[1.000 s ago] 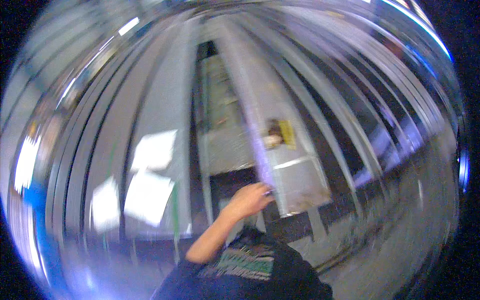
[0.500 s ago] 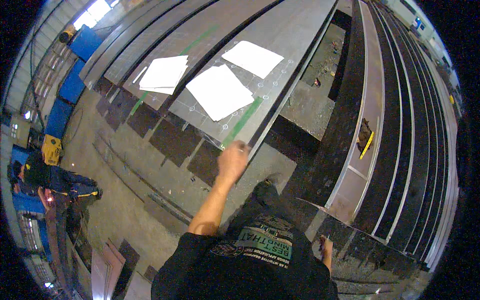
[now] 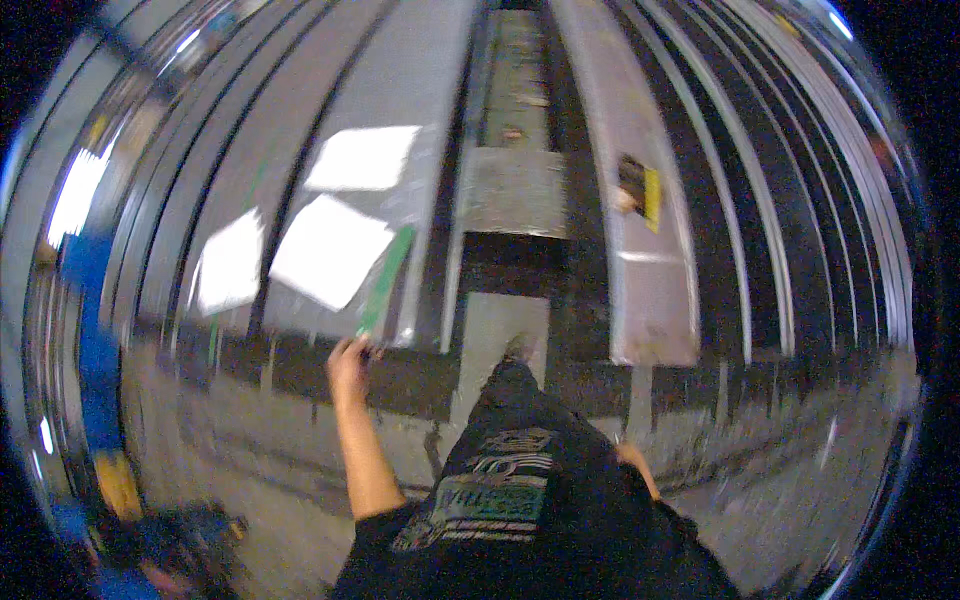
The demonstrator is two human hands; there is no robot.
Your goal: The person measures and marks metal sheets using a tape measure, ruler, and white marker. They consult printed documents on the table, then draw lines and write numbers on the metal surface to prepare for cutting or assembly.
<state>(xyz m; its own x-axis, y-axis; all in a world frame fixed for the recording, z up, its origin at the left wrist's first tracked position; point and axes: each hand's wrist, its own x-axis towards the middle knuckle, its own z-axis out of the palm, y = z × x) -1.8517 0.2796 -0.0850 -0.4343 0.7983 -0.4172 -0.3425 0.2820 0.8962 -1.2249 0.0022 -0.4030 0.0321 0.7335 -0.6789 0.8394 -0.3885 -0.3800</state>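
Reaching out at about ten o'clock, your left hand (image 3: 347, 362) looks curled on something small and dark at the near end of the green strip (image 3: 385, 280) on the grey steel beam (image 3: 400, 150); blur hides the grip. Your right hand (image 3: 632, 458) hangs at four o'clock, fingers unreadable. Judging by this, you're at the marking or measuring step; steadying comes next. Farther at eleven lie white paper sheets (image 3: 330, 250).

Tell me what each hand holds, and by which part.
Left hand grips the near end of a green strip. Right hand is mostly hidden; cannot tell.
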